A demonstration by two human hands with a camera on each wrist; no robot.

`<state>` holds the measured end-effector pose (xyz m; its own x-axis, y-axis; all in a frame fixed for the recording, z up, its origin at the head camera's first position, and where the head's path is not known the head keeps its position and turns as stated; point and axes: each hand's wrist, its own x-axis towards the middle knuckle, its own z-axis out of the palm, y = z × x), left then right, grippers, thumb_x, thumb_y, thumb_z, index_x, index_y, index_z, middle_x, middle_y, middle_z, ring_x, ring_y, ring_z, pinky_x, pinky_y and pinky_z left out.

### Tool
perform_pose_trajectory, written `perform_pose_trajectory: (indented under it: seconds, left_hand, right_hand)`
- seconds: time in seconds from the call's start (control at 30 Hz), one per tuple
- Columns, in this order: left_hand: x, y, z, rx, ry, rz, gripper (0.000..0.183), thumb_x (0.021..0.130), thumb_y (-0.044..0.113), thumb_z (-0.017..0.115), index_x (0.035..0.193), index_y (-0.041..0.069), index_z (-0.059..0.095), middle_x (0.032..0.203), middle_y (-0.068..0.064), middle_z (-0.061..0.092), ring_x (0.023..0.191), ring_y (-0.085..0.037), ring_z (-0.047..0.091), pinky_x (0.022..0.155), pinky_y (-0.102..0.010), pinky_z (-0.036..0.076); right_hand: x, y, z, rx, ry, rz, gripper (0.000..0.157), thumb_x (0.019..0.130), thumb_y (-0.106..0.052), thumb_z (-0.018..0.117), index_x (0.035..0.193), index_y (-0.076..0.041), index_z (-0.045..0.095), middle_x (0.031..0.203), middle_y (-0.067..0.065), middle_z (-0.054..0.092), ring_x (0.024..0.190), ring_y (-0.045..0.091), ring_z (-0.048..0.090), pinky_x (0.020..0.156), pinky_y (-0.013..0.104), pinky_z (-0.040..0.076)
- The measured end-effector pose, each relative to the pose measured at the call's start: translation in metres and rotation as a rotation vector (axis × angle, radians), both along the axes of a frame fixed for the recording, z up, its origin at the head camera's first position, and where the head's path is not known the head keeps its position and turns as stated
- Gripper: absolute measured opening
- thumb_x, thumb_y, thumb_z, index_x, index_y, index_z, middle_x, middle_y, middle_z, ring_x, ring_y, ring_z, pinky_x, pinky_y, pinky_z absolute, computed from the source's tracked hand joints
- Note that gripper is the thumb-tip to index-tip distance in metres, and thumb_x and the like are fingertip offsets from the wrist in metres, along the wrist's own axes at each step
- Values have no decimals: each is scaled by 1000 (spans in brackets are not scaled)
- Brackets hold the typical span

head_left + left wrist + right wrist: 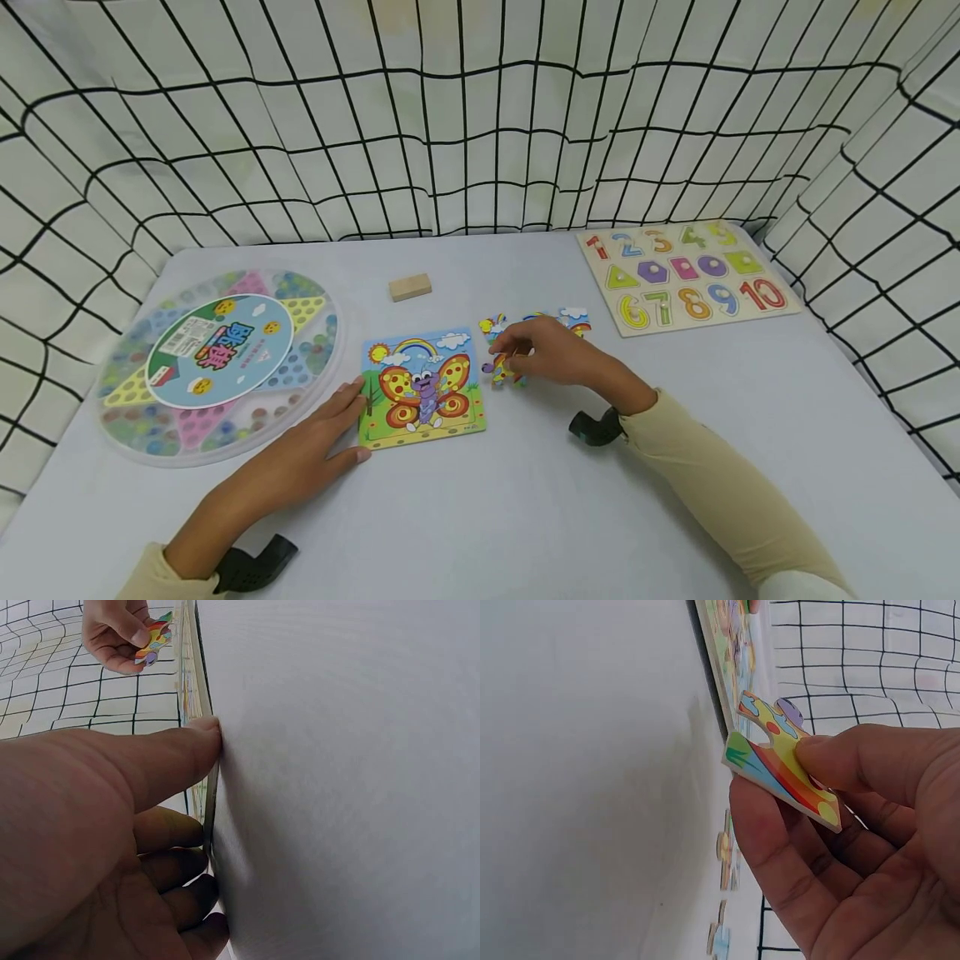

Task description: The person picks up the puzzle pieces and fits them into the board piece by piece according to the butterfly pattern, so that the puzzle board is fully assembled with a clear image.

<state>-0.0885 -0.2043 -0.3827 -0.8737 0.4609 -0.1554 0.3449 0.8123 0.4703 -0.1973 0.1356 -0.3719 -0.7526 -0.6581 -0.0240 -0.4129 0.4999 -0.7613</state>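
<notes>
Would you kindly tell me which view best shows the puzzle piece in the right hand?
The right wrist view: the puzzle piece appears large, its printed face and cut edge clear. The head view shows it small and partly covered by the right hand; the left wrist view shows it only distantly.

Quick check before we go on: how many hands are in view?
2: the left hand at the left edge of the butterfly puzzle, and the right hand to its right, pinching a piece.
</notes>
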Motion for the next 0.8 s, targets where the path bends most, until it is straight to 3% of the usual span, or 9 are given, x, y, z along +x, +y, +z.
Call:
perform_pose_trajectory:
  seconds: [0.27, 0.8]
  left_hand:
    - [4, -4, -3, 4, -2, 6, 71, 93, 25, 68, 147, -7, 35, 160, -16, 17, 143, -41, 16, 107, -57, 30]
    - [0, -2, -2, 11, 11, -5, 71, 93, 27, 67, 148, -5, 34, 160, -15, 17, 144, -40, 17, 107, -57, 30]
  right_hand:
    - [1, -17, 2, 25, 23, 22, 19, 91, -3, 65, 109, -4, 71, 94, -4, 69, 83, 11, 62, 71, 26, 54]
    - [-5, -41, 8, 18, 24, 66, 19, 91, 0, 65, 109, -2, 70, 98, 0, 68, 82, 13, 60, 72, 23, 52]
